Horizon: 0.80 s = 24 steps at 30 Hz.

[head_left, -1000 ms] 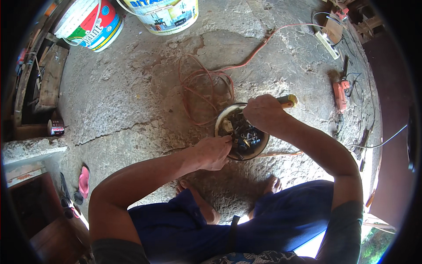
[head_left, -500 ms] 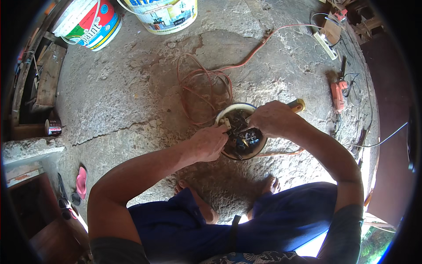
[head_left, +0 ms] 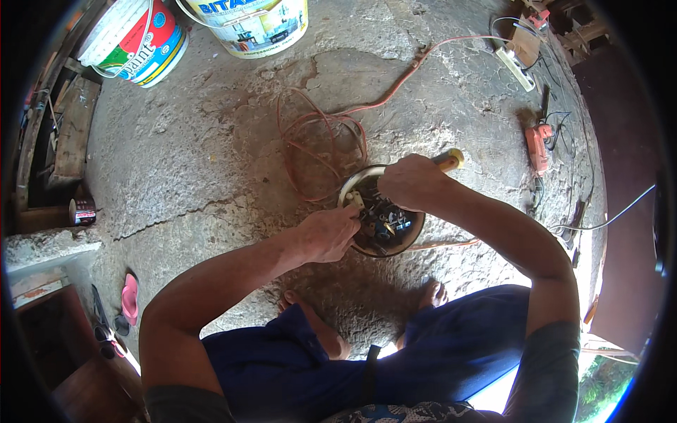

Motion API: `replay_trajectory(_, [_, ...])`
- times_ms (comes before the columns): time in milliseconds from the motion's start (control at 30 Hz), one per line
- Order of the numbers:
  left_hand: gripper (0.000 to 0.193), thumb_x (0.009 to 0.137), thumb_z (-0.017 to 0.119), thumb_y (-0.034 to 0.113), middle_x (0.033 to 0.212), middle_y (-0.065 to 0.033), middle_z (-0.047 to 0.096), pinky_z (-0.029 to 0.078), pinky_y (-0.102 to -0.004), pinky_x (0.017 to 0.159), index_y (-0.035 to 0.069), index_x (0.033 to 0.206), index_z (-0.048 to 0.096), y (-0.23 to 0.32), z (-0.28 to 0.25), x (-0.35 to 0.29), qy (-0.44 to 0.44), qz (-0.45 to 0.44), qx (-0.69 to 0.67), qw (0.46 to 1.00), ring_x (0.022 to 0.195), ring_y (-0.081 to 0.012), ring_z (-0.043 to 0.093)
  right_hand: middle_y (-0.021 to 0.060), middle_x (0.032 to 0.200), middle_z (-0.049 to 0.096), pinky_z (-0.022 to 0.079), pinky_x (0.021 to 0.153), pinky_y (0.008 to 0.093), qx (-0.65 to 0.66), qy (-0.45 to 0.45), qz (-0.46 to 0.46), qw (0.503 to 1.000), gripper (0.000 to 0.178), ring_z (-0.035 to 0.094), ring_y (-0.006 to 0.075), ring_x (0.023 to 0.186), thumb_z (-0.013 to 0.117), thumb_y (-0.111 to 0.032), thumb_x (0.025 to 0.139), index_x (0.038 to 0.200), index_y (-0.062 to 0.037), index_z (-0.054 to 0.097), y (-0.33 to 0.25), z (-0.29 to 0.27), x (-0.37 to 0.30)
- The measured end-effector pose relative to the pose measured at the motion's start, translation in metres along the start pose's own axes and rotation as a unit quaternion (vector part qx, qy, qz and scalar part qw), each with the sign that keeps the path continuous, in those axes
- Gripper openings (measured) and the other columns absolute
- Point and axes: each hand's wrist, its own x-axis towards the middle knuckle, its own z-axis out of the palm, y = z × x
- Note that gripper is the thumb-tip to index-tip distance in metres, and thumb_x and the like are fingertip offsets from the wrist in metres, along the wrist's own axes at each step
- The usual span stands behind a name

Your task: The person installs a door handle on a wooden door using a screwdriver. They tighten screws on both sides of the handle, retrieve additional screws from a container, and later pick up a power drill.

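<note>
Right grip: the bare right hand is wrapped round a yellow-and-dark tool handle, its end poking out on the far right.
Left grip: honestly can't tell; the left hand has its fingers curled together at the left rim, beside a small cream block, but no clue if they're pinching anything.
Bowl: round, cream-lined and dark-rimmed, sitting on the rough grey concrete floor between the hands, with a jumble of dark and shiny small parts inside.
What just changed: right hand and handle have slid left and a bit farther over the bowl since half a second ago, left hand's pretty much where it was. I'd read that as work still going on inside the bowl.
Hard to see: tool's business end is hidden, single parts blur together in shadow, and the white printed bucket at the far side is cut off up top.
</note>
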Motion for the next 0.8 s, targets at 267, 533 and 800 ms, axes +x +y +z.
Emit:
replay_trajectory(267, [0.041, 0.096, 0.066, 0.019, 0.093, -0.013, 0.067, 0.054, -0.0422, 0.077, 0.0, 0.13, 0.052, 0.009, -0.041, -0.027, 0.121, -0.27, -0.258, 0.92, 0.091, -0.0321, 0.068, 0.0131, 0.094, 0.073, 0.056, 0.076, 0.048, 0.165, 0.005, 0.118, 0.979, 0.025, 0.072, 0.0328, 0.091, 0.061, -0.025, 0.098, 0.118, -0.0114, 0.064, 0.034, 0.026, -0.053])
replay_trajectory(533, [0.041, 0.103, 0.051, 0.021, 0.078, -0.0125, 0.064, 0.052, -0.0353, 0.054, 0.003, 0.14, 0.044, 0.062, 0.026, 0.002, 0.176, -0.391, -0.622, 0.655, 0.058, -0.0207, 0.065, 0.0179, 0.073, 0.067, 0.055, 0.064, 0.0457, 0.554, 0.247, 0.181, 0.774, 0.036, 0.068, 0.032, 0.064, 0.059, -0.021, 0.097, 0.128, -0.0048, 0.059, -0.012, 0.153, -0.062])
replay_trajectory(800, [0.04, 0.098, 0.045, 0.01, 0.087, -0.0171, 0.067, 0.055, -0.0377, 0.058, 0.0, 0.136, 0.049, 0.047, 0.033, 0.019, 0.362, -0.308, -0.487, 0.733, 0.065, -0.0258, 0.068, 0.0185, 0.077, 0.067, 0.055, 0.06, 0.0449, 0.463, 0.431, 0.074, 0.771, 0.03, 0.069, 0.0321, 0.065, 0.057, -0.011, 0.094, 0.123, -0.0019, 0.059, -0.013, 0.185, -0.053])
